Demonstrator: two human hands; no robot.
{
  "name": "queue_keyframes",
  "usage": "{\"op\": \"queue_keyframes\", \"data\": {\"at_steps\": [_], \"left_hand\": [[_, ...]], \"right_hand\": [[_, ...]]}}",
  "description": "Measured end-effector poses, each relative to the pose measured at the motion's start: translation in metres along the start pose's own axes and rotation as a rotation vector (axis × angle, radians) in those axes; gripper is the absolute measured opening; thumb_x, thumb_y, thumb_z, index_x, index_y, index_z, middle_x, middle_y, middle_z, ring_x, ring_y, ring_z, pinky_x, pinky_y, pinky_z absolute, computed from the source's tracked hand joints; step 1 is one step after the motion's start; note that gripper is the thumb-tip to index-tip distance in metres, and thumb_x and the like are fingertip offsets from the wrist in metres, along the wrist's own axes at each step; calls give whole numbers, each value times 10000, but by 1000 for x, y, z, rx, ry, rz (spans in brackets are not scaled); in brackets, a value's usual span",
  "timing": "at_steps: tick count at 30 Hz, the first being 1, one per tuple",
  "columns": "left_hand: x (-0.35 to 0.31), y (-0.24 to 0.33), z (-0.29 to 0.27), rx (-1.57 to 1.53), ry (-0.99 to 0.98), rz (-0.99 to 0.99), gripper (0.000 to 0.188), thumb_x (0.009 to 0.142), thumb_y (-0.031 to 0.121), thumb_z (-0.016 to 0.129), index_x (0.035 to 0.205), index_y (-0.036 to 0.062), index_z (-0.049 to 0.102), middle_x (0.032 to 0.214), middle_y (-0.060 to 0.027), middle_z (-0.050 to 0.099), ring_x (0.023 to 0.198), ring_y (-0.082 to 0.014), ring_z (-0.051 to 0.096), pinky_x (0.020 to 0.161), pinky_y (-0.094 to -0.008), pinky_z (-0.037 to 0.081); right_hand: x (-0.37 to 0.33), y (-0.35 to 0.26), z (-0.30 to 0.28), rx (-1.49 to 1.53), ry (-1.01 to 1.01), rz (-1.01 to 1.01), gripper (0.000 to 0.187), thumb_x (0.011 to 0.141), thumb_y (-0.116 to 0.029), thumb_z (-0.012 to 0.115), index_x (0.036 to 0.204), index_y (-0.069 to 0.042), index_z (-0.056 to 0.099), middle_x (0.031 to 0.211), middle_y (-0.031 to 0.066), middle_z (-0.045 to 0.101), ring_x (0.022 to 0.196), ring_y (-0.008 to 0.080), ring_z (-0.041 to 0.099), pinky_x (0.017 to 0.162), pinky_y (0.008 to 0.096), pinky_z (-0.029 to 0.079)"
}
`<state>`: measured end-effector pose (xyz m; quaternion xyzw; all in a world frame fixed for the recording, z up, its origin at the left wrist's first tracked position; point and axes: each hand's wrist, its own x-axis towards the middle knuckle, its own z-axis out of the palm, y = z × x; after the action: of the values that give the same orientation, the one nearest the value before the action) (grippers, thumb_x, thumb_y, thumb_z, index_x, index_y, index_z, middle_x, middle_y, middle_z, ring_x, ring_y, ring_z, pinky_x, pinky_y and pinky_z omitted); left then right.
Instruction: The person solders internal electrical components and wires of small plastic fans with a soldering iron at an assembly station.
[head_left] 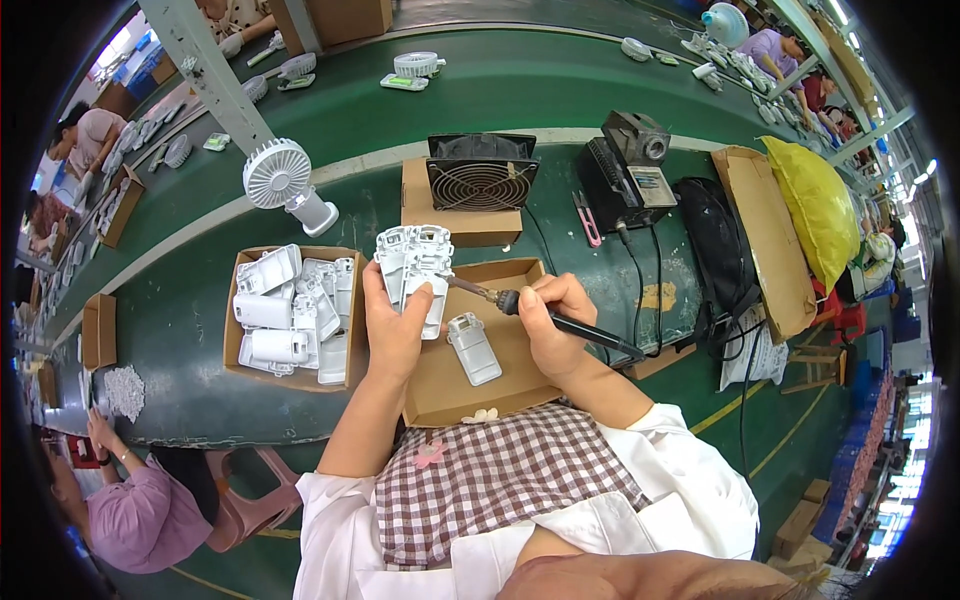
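My left hand (398, 325) is closed around several white plastic housings (413, 250), held up over a shallow cardboard box. In my right hand (556, 325) is a soldering iron (575, 328) with a black handle, gripped like a pen. Its metal tip points left and meets the edge of the held housings; whether it touches them I cannot tell. Below, a single white housing (474, 350) lies in the shallow box (430, 385). Left of my left hand stands a cardboard box (355, 330) filled with more white housings (275, 312).
A black-framed fan (482, 172) stands at the back, beside a white handheld fan (280, 175). Right of it are a soldering station (630, 180), pink-handled tweezers (587, 218), trailing cables and a black bag (715, 245). Small white parts (125, 392) lie piled left, near a co-worker (140, 500). A green conveyor (540, 85) runs behind.
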<state>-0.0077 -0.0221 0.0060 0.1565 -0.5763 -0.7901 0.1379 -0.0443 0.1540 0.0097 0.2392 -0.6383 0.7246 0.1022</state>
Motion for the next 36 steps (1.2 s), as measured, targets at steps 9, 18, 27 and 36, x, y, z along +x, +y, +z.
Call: {"op": "queue_keyframes", "data": {"at_steps": [9,18,27,36], "left_hand": [[0,3,-2,4,-42,-54,529,842,31,555,1285,20,267,1100,-118,531,817,-148,602,499,-262,552],[0,1,-1,44,-2,-8,479,833,73,568,1253,37,340,1048,-98,564,793,-127,600,479,-233,544],[1,2,-4,23,-44,-41,534,833,34,562,1280,5,272,1085,-130,539,801,-151,608,498,-262,551],[-1,3,-3,31,-60,-73,584,828,40,564,1310,-6,238,1131,-126,504,847,-149,588,513,-260,546]], "right_hand": [[1,3,2,-48,-29,64,185,869,-12,595,752,-45,455,675,14,531,573,45,445,522,205,377],[3,0,4,-55,-37,74,183,866,-7,590,744,-44,460,659,10,530,572,46,444,521,209,377],[2,4,3,-37,-24,93,182,871,-12,589,747,-43,460,655,13,523,560,39,433,512,204,364],[3,6,3,-3,4,98,182,884,-15,566,746,-43,450,636,17,512,508,35,422,474,193,343]]}}
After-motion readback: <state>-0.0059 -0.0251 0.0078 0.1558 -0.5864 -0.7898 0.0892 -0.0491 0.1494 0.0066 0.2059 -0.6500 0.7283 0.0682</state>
